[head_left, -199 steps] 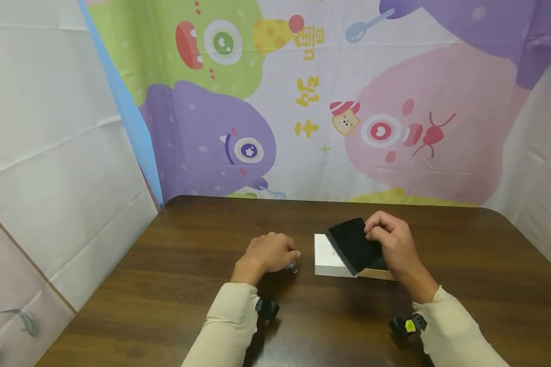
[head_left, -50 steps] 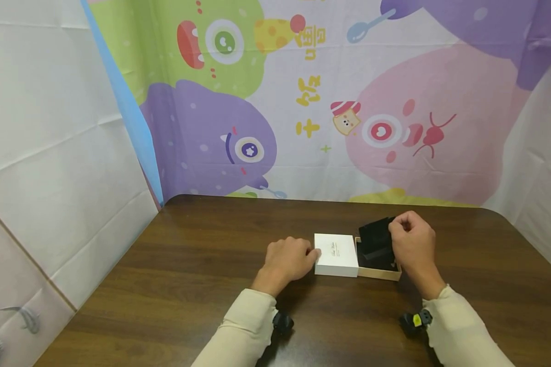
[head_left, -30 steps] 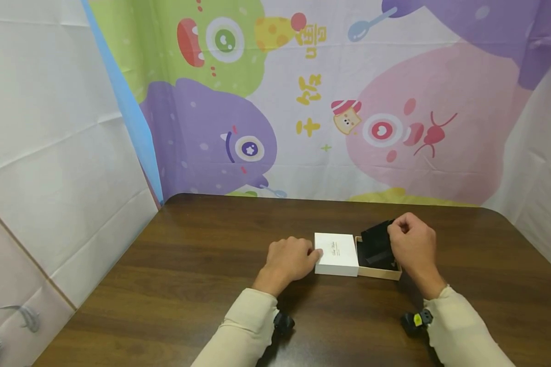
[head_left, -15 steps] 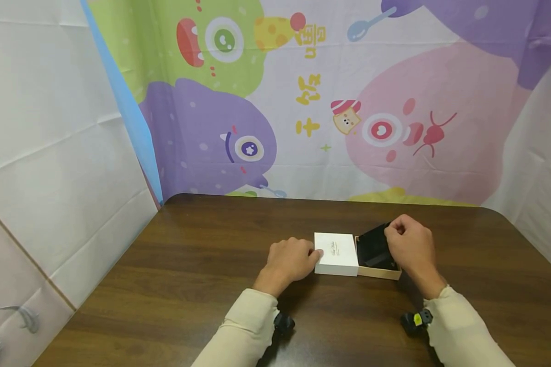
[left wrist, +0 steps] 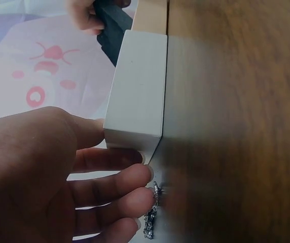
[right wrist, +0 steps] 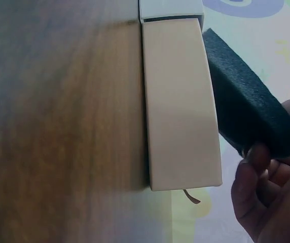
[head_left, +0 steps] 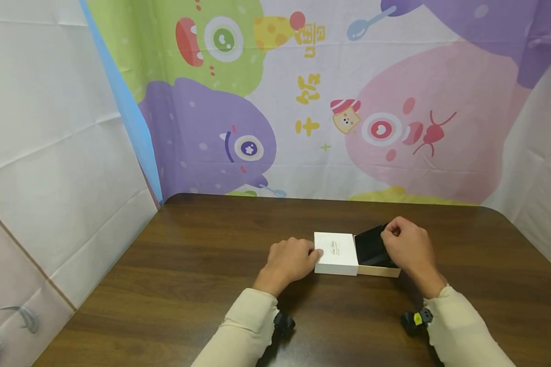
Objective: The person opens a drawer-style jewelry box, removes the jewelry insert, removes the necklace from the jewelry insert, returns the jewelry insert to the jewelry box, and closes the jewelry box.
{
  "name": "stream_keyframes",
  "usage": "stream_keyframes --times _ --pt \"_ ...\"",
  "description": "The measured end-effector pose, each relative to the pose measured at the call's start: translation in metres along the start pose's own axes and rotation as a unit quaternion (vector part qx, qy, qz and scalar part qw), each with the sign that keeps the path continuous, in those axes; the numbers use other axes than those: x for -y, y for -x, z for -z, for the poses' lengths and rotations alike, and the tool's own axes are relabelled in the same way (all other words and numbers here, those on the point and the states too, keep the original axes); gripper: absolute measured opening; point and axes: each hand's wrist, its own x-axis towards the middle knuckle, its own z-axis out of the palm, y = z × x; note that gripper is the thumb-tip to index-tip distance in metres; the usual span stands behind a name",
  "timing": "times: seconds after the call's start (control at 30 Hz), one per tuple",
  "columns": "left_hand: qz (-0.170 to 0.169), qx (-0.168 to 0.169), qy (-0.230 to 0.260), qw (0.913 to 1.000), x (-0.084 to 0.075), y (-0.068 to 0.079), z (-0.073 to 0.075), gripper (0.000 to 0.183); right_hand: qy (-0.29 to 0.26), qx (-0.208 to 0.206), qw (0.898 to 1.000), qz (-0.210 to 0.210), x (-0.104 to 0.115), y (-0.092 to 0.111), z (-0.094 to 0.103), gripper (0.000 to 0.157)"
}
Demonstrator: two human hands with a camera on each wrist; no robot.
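Note:
In the head view my right hand pinches a black foam pad by its far right part. The thick pad stands tilted over the tan drawer tray, its left side low by the white sleeve. This white box sleeve, with small printed lettering, covers the tray's left part. My left hand touches the sleeve's left end with the thumb, its other fingers loosely bent. A silvery chain lies at those fingertips in the left wrist view; the hand hides it from the head camera. The tray's inside is hidden by the pad.
The box rests on a dark brown wooden table. Behind the table hangs a cartoon-printed cloth, with a pale wall panel at the left. Black wrist cameras hang below both sleeves.
The pad, held above the box at first, has come down into the tray and tilts less and less. My left hand has moved right from beside the chain to the sleeve's end.

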Motion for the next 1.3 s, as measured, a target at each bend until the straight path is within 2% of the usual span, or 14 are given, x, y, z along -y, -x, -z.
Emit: stream_keyframes --times 0.77,0.97,1.3 --pt "-0.001 -0.002 -0.003 1.0000 0.0002 0.0003 0.0007 0.032 0.017 0.084 0.996 -0.027 -0.0013 0.0003 0.0030 0.019" --pt "-0.001 -0.003 0.003 1.0000 0.0012 0.0003 -0.0004 0.030 0.035 0.108 0.992 -0.046 -0.0011 -0.0009 0.0035 0.024" --pt "-0.004 -0.005 0.004 1.0000 0.0018 0.0006 0.0001 0.030 0.045 0.120 0.990 -0.060 -0.0019 -0.0010 0.0043 0.028"
